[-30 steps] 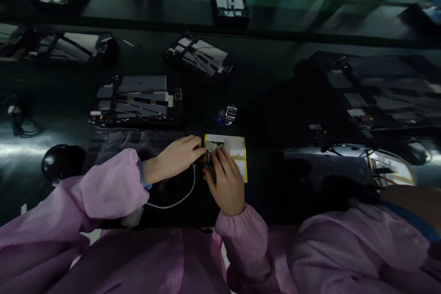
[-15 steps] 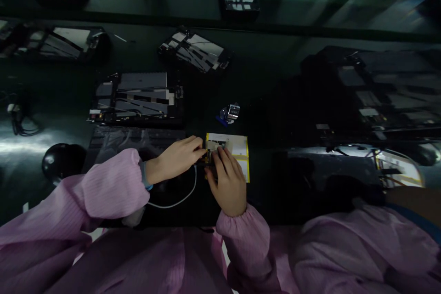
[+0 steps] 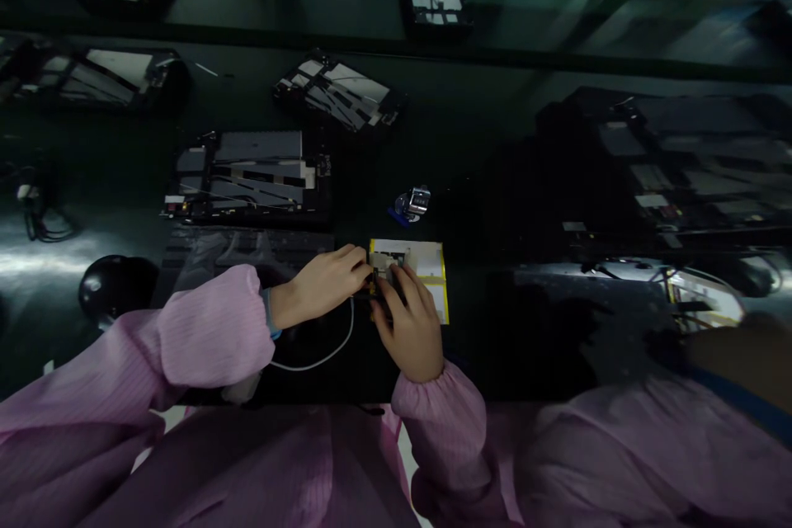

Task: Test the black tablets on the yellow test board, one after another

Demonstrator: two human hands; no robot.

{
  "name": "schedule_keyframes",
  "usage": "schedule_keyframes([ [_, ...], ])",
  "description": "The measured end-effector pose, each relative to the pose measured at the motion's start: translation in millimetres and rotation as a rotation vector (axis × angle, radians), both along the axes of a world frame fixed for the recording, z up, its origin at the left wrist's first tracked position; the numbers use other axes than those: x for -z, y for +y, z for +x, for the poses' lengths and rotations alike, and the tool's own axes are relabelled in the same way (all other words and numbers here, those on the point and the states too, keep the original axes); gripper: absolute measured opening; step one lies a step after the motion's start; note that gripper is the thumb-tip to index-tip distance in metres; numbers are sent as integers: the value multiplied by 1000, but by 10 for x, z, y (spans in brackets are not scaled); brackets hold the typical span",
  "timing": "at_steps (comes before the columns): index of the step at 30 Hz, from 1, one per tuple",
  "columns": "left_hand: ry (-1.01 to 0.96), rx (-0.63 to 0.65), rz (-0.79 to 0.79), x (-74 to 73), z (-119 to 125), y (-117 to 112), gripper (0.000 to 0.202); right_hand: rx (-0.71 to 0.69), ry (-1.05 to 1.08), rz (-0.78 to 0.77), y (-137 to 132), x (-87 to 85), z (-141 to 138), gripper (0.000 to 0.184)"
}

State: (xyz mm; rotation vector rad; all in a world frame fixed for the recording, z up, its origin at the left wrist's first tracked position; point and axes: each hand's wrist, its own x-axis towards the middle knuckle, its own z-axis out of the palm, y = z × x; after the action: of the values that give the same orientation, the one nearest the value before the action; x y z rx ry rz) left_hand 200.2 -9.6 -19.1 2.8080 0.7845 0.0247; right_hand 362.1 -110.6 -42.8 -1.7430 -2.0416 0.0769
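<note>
My left hand [image 3: 322, 287] and my right hand [image 3: 409, 322] meet over a small dark part at the left edge of a white sheet with yellow borders [image 3: 426, 268] on the dark bench. The left fingers are pinched together at that part. The right fingers are curled and press down on it; what lies under them is hidden. A white cable [image 3: 322, 351] loops from the part back toward my left pink sleeve [image 3: 204, 338].
An opened tablet chassis [image 3: 247, 177] lies just beyond my hands, others [image 3: 337, 95] farther back and left. A small silver counter [image 3: 413, 202] stands behind the sheet. A black round object [image 3: 111, 289] sits at the left. Another person's pink sleeve [image 3: 649, 445] fills the lower right.
Both hands stay on the small part with only slight finger shifts. The view has drifted a little; the neighbour's arm at right has moved slightly.
</note>
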Motion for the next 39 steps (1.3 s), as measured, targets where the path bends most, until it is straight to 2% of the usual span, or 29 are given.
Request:
schedule_keyframes([
  [13,-44,-22,-11,29,19,-19,17,-10,28,-8,-10,13,9,32],
  [24,-63,-8,-38,29,9,-10,17,19,-131,-6,-6,14,-76,33],
  [30,-121,-39,-100,-47,-5,25,21,-53,48,-35,-28,-23,-17,40],
  [32,-209,-59,-119,-106,-9,19,24,-38,134,9,-95,-65,47,43],
  [34,-279,-52,-128,-172,-2,-12,26,58,185,80,-188,-109,188,41],
  [36,-286,2,-137,-224,24,-66,26,128,195,98,-267,-150,443,40],
  [39,-222,80,-173,-249,100,-151,26,137,199,39,-279,-200,967,49],
])
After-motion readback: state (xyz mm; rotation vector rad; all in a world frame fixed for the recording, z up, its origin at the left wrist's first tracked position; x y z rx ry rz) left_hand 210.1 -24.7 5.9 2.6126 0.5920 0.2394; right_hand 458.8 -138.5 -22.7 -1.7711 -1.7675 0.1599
